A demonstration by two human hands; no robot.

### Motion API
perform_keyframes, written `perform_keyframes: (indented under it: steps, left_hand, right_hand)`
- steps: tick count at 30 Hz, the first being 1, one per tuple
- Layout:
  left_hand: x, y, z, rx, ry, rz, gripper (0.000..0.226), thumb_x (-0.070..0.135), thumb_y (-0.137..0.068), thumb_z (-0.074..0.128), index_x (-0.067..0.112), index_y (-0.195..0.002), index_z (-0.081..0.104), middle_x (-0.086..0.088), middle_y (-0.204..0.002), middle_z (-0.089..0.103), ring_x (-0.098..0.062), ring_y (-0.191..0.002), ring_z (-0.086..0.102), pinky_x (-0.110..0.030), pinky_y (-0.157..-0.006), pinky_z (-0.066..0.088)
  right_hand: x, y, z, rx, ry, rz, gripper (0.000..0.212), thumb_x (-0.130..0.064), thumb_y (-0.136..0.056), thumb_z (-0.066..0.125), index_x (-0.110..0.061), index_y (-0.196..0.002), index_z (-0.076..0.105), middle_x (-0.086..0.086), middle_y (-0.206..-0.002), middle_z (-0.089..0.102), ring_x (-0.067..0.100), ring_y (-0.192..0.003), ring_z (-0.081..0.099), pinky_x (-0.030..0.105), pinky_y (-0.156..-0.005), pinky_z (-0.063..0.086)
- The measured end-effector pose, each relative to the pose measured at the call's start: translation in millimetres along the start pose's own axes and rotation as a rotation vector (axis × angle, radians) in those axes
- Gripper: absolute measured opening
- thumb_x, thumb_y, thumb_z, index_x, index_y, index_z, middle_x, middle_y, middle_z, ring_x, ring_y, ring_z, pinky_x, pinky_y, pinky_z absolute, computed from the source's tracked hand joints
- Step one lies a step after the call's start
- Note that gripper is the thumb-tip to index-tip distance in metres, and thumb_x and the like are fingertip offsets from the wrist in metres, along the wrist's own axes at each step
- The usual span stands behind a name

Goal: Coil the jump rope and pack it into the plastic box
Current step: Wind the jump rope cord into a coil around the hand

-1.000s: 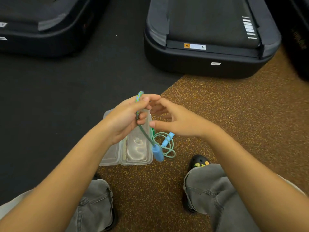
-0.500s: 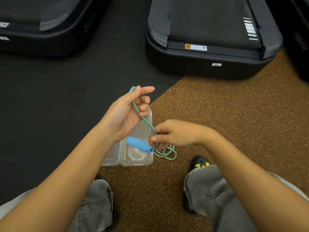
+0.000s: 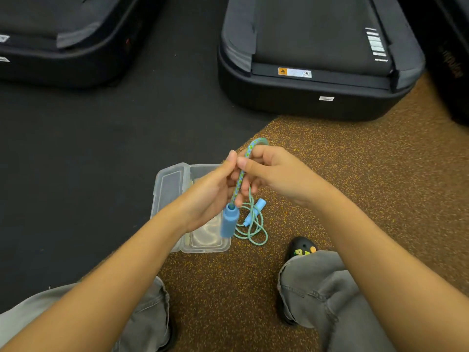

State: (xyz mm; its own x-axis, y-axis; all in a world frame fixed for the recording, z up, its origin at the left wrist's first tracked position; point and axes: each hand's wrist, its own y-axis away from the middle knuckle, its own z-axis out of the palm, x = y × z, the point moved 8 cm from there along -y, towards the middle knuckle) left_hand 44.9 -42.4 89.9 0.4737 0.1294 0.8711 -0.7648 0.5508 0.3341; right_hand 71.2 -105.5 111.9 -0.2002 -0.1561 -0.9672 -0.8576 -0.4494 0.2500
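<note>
Between both hands, left hand (image 3: 210,196) and right hand (image 3: 276,171) pinch the jump rope (image 3: 239,177).

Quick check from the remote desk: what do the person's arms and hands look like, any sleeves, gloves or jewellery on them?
Both forearms are bare as far as the frame shows: no sleeves in view. The left hand and the right hand wear no gloves, and no rings, watch or bracelet show on the visible fingers or wrists. Below the arms, grey jeans cover the knees and a black shoe carries small charms.
</note>
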Motion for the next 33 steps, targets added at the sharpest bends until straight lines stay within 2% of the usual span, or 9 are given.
perform_keyframes:
  steps: [3, 7, 11, 17, 20, 23, 25, 28, 33]
  left_hand:
    - [2, 2, 3, -0.031, -0.021, -0.026, 0.05, 0.048, -0.096, 0.015, 0.01, -0.091, 0.047, -0.001, -0.062, 0.049, -0.005, -0.041, 0.033, -0.019, -0.05, 0.032]
    - [-3, 5, 3, -0.064, -0.242, -0.101, 0.058, 0.053, -0.095, 0.01, 0.008, -0.103, 0.047, -0.004, -0.047, 0.04, -0.008, -0.035, 0.022, -0.021, -0.052, 0.031]
    - [-6, 8, -6, -0.029, -0.407, -0.199, 0.068, 0.057, -0.091, 0.025, 0.003, -0.104, 0.063, 0.0, -0.036, 0.03, -0.009, -0.038, 0.022, -0.013, -0.051, 0.035]
    - [-6, 8, -5, -0.013, -0.242, -0.19, 0.046, 0.041, -0.091, 0.04, 0.011, -0.083, 0.074, 0.006, -0.031, 0.027, -0.006, -0.038, 0.025, -0.018, -0.049, 0.03]
    - [0, 7, -4, -0.033, -0.119, -0.125, 0.043, 0.038, -0.09, 0.041, 0.015, -0.077, 0.075, 0.005, -0.035, 0.038, -0.005, -0.038, 0.028, -0.016, -0.047, 0.031]
    - [7, 8, 1, -0.098, 0.063, -0.064, 0.04, 0.037, -0.084, 0.044, 0.015, -0.076, 0.076, 0.005, -0.046, 0.052, -0.004, -0.036, 0.032, -0.016, -0.045, 0.03]
    - [9, 7, 4, -0.151, 0.196, -0.033, 0.04, 0.033, -0.085, 0.041, 0.014, -0.085, 0.076, 0.003, -0.059, 0.063, -0.003, -0.034, 0.036, -0.016, -0.044, 0.028]
    - [14, 13, 14, -0.358, 0.397, -0.012, 0.041, 0.031, -0.088, 0.037, 0.019, -0.114, 0.065, -0.003, -0.085, 0.075, -0.002, -0.034, 0.045, -0.016, -0.046, 0.03]
    - [22, 21, 24, -0.565, 0.563, -0.004, 0.05, 0.028, -0.094, 0.034, 0.022, -0.143, 0.028, -0.013, -0.103, 0.073, -0.009, -0.043, 0.056, -0.021, -0.052, 0.03]
  right_hand:
    - [0, -1, -5, 0.056, 0.067, -0.023, 0.017, -0.013, -0.092, 0.05, -0.012, -0.077, 0.057, -0.001, -0.059, 0.061, 0.001, -0.049, 0.056, 0.013, -0.049, 0.044]
    - [3, -2, -14, 0.12, 0.096, -0.026, 0.014, -0.013, -0.09, 0.053, -0.003, -0.083, 0.06, 0.005, -0.061, 0.056, 0.002, -0.047, 0.051, 0.012, -0.05, 0.045]
    - [6, -3, -17, 0.163, 0.072, 0.005, 0.016, -0.015, -0.089, 0.056, -0.002, -0.079, 0.06, 0.007, -0.059, 0.056, 0.005, -0.043, 0.051, 0.014, -0.046, 0.046]
    - [14, -5, -16, 0.23, 0.114, 0.032, 0.02, -0.025, -0.086, 0.06, -0.016, -0.068, 0.057, 0.003, -0.061, 0.056, 0.003, -0.046, 0.052, 0.015, -0.049, 0.045]
    - [16, -6, -20, 0.297, 0.336, 0.018, 0.018, -0.029, -0.086, 0.059, -0.016, -0.098, 0.057, 0.0, -0.079, 0.059, 0.01, -0.065, 0.055, 0.027, -0.064, 0.046]
    - [13, -6, -3, 0.14, 0.535, -0.098, 0.055, -0.004, -0.085, 0.054, -0.018, -0.135, 0.034, 0.011, -0.118, 0.051, 0.023, -0.095, 0.057, 0.034, -0.086, 0.046]
    - [6, -3, 14, 0.045, 0.631, -0.206, 0.055, 0.001, -0.084, 0.049, -0.019, -0.134, 0.038, 0.004, -0.126, 0.048, 0.022, -0.115, 0.049, 0.033, -0.1, 0.037]
    - [2, 0, 28, -0.054, 0.588, -0.213, 0.032, 0.0, -0.086, 0.041, -0.024, -0.098, 0.058, -0.007, -0.098, 0.055, 0.015, -0.098, 0.052, 0.031, -0.084, 0.041]
    - [23, -7, 28, -0.052, 0.637, -0.097, 0.033, -0.015, -0.096, 0.034, -0.006, -0.115, 0.058, 0.015, -0.114, 0.064, 0.028, -0.105, 0.058, 0.039, -0.094, 0.046]
